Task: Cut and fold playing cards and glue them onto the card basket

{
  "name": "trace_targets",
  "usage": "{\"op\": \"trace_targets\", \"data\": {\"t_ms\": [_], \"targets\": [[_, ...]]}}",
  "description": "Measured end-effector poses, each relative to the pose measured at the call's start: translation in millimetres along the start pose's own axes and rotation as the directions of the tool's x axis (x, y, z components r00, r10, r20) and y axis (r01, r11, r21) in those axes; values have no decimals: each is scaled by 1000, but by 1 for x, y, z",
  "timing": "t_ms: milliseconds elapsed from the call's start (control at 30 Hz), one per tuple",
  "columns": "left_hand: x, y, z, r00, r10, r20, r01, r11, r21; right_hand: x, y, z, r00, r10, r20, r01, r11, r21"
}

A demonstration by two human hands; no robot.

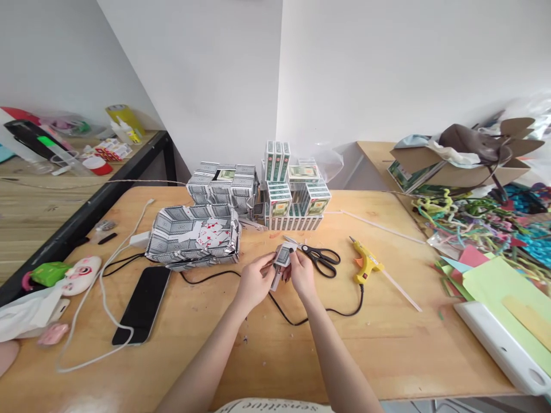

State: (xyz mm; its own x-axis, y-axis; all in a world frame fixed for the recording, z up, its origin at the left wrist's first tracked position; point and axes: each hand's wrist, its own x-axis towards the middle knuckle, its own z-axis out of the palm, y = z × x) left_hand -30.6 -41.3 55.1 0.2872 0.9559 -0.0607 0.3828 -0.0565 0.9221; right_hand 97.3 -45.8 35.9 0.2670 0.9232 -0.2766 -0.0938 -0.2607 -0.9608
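Both of my hands meet at the middle of the wooden table. My left hand and my right hand each pinch the same small folded playing card piece, held just above the table. A second pale strip hangs below it between my fingers. Right behind my hands lie black scissors. A flat block made of folded playing cards sits to the left.
A yellow glue gun with a black cord lies to the right. Stacks of card boxes stand behind. A black phone with a white cable lies left. Coloured paper and pipe cleaners crowd the right edge.
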Motion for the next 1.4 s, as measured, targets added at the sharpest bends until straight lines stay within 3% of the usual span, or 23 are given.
{"op": "trace_targets", "data": {"t_ms": [167,367,467,600,700,833,1000,1167,1300,1400], "targets": [[-1,8,-1,999,-41,-6,40,993,-108,-4,-3,-5,997,-2,81,-1,999,32],[0,-1,-6,998,-55,10,56,993,-102,-6,2,-9,998,-11,62,14,999,-49],[-3,-7,-9,999,-54,-9,54,993,108,-4,11,-20,999,23,26,-20,995,-95],[-10,-10,-6,1000,-11,2,9,882,470,-6,20,-37,996,85,28,-80,986,-148],[-11,-8,0,999,-37,4,28,830,558,-9,23,-39,992,114,63,-100,978,-183],[-8,-6,3,993,-110,39,83,901,425,-12,26,-24,977,149,150,-123,977,-173],[-7,-14,-2,973,-112,199,121,992,-34,-14,28,-7,963,144,226,-81,960,-269],[-5,-25,-1,965,-248,89,263,916,-304,-15,27,-8,938,89,336,32,940,-339],[-3,-24,1,972,-227,56,231,897,-376,-15,23,-15,923,-149,354,287,880,-378],[-1,-16,0,996,-65,-55,47,957,-287,-14,14,-19,888,-338,311,436,835,-335]]}}
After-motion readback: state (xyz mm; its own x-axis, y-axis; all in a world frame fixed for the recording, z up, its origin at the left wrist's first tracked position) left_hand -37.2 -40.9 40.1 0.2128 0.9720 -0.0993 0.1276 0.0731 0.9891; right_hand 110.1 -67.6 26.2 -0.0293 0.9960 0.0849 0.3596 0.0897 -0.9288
